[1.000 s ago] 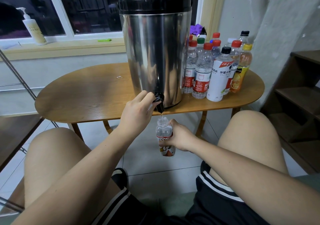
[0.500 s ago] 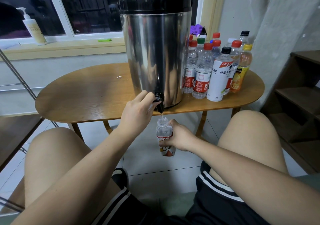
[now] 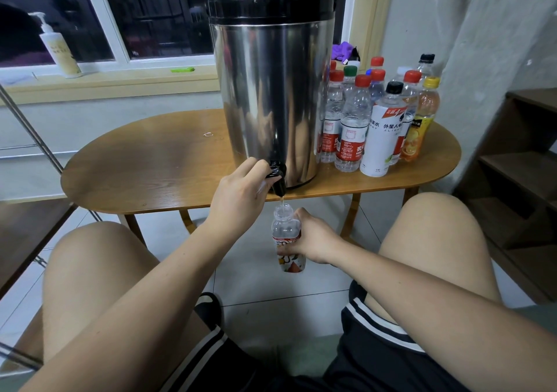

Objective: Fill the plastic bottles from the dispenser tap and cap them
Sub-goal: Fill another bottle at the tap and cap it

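A tall steel dispenser [image 3: 268, 96] with a black lid stands on the wooden table [image 3: 150, 165]. Its black tap [image 3: 277, 177] juts over the table's front edge. My left hand [image 3: 238, 195] grips the tap lever. A thin stream of water runs from the spout into a small clear bottle [image 3: 286, 235] with a colourful label and no cap. My right hand [image 3: 313, 238] holds that bottle by its middle, upright, right under the spout. The bottle looks filled up to near its shoulder.
Several capped bottles [image 3: 373, 120] with red, green, black and yellow caps crowd the table to the right of the dispenser. A pump bottle [image 3: 58, 48] stands on the windowsill. Wooden shelves [image 3: 518, 165] are at the right, my bare knees flank the bottle, and tiled floor lies below.
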Motion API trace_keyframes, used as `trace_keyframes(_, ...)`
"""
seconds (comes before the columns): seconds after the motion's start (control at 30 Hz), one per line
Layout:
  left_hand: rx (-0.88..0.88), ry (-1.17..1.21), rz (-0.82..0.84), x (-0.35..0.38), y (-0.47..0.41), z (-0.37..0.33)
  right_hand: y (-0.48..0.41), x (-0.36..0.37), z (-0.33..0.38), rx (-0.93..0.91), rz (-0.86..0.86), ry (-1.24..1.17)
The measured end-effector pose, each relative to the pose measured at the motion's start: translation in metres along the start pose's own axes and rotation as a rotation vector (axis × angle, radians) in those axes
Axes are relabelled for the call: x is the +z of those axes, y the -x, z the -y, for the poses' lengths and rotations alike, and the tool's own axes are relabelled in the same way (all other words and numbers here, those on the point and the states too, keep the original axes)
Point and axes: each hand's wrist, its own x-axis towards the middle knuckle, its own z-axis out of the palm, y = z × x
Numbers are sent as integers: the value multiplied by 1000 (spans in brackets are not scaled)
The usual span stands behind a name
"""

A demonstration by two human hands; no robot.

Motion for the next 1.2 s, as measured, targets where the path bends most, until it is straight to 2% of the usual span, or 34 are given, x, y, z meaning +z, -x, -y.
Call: trace_keyframes(1.2,28,-40,-8,-1,1,-7,0,0,0,9,0,-16)
